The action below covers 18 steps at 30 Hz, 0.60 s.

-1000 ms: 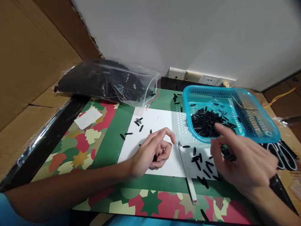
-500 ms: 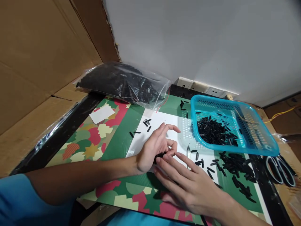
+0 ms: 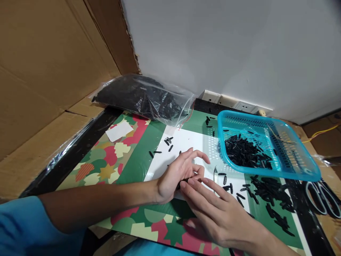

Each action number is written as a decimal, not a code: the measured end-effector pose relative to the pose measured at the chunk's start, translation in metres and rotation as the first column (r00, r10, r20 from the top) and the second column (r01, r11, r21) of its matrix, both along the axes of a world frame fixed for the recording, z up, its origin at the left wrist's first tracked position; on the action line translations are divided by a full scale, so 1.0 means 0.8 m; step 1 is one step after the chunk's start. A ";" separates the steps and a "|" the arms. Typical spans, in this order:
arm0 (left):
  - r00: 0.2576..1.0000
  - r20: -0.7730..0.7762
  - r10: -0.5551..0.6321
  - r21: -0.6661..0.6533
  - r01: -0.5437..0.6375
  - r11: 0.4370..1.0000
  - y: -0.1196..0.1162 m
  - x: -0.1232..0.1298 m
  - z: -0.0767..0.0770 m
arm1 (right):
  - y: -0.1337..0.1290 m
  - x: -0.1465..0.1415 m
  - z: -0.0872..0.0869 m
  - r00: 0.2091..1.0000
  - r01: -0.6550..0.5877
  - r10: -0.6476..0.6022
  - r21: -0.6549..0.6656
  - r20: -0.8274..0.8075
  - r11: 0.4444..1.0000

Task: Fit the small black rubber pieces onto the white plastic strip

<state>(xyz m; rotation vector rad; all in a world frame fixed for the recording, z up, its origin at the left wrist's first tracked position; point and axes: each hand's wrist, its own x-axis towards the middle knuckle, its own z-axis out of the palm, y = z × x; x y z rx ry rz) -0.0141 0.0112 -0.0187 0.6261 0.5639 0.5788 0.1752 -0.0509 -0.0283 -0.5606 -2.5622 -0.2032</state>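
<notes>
My left hand [image 3: 179, 174], palm up with curled fingers, holds small black pieces [image 3: 183, 182] in its palm, mostly hidden by the fingers. The fingertips of my right hand [image 3: 217, 209] touch those pieces and the left fingers from the right side. Whether the right fingers grip one is hidden. Loose black pieces [image 3: 168, 140] lie on the white sheet [image 3: 157, 165] beyond my left hand, and more lie to the right near a thin pointed tool [image 3: 215, 175]. A larger pile of black pieces [image 3: 269, 188] rests on the green mat at right.
A blue basket [image 3: 269, 174] with black pieces stands at the back right. Scissors [image 3: 317, 199] lie at the right edge. A clear bag of black pieces [image 3: 138, 96] lies at the back, near cardboard [image 3: 53, 53]. A paper slip [image 3: 119, 131] is at left.
The whole view has shifted slightly, so everything sits a little lower and to the right. Both hands stay together, with the right fingertips still at the left palm.
</notes>
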 end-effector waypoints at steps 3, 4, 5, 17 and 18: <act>0.999 -0.047 -0.022 -0.032 0.021 0.999 0.000 0.000 -0.005 | 0.002 0.001 0.003 1.000 0.020 -0.021 -0.031 -0.014 0.999; 0.998 -0.058 -0.023 -0.036 0.021 0.999 0.000 0.000 -0.005 | 0.002 0.001 0.004 1.000 0.030 -0.030 -0.040 -0.003 0.999; 0.998 -0.063 -0.021 -0.033 0.019 0.999 -0.001 0.000 -0.006 | 0.003 0.001 0.006 0.999 0.034 -0.033 -0.043 0.011 0.999; 0.997 -0.073 0.028 0.073 -0.022 0.997 -0.011 0.002 0.006 | -0.001 0.002 0.000 0.998 0.032 -0.031 -0.027 0.060 0.999; 0.997 -0.070 0.033 0.073 -0.028 0.997 -0.012 0.002 0.006 | -0.001 0.002 -0.002 0.998 0.027 -0.026 -0.023 0.051 0.999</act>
